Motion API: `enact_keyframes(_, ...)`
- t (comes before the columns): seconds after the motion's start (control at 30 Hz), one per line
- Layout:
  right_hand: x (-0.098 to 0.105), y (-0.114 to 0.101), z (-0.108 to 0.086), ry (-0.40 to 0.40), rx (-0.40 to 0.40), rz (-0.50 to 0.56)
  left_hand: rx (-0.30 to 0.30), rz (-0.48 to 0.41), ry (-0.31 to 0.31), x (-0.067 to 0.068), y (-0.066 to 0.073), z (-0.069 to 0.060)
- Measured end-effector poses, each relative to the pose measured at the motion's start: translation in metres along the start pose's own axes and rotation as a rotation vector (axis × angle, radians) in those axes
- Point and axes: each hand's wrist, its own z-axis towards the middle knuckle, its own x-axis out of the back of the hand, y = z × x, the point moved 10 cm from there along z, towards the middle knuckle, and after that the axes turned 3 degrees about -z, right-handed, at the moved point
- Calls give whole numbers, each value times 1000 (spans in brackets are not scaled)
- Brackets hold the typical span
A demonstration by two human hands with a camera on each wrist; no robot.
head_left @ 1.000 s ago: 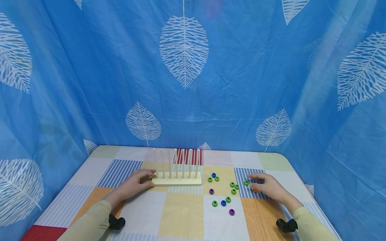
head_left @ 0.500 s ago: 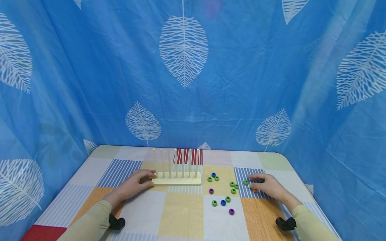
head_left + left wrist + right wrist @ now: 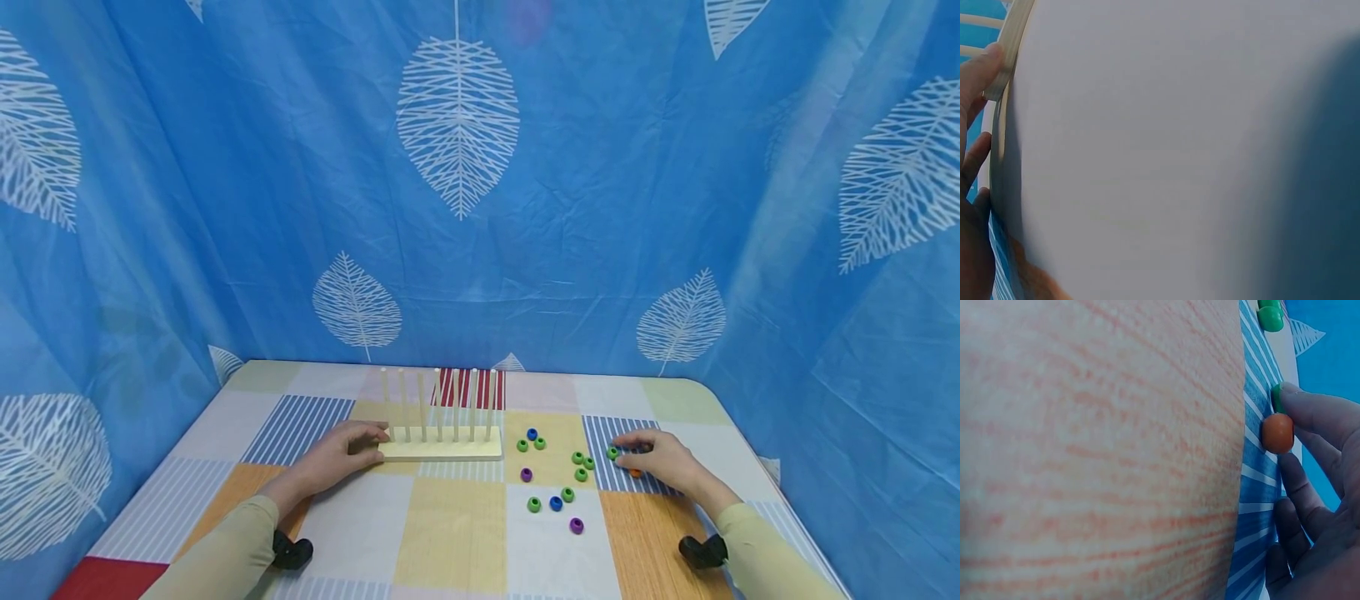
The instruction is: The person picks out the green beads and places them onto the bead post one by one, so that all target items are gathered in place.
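The left hand (image 3: 339,457) grips the left end of a pale wooden rack (image 3: 442,450) with several upright pegs, no beads on them. Its thumb lies on the base's edge in the left wrist view, where the rack (image 3: 1009,53) shows beside the hand (image 3: 974,231). The right hand (image 3: 667,463) pinches a green bead (image 3: 612,453) between thumb and index finger at the blue-striped patch. Just beside it sits an orange bead (image 3: 635,473). In the right wrist view the thumb tip covers part of the green bead (image 3: 1276,399), behind the orange bead (image 3: 1277,433); the other fingers are bent loosely.
Several green beads (image 3: 581,475), two blue beads (image 3: 556,503) and two purple beads (image 3: 577,526) lie scattered between the rack and the right hand. The table has a patchwork cloth (image 3: 450,525). A blue curtain (image 3: 570,250) with white leaves hangs behind and at both sides.
The right hand has shifted slightly left, and its thumb and index finger have closed around the green bead. The left hand and the rack stay where they were.
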Motion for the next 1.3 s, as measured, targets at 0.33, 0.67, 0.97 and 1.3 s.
enact_keyframes(0.33, 0, 2, 0, -6, -28, -3, -11, -18, -8, -1, 4, 0)
enact_keyframes(0.67, 0, 1, 2, 23, -24, -20, -38, -22, -13, -1, 5, -1)
enact_keyframes(0.97, -1, 2, 1, 32, -38, -25, -37, -26, -17, -1, 3, -1)
enact_keyframes(1.3, -1, 3, 2, 37, -34, -9, -22, -23, -9, -1, 4, -1)
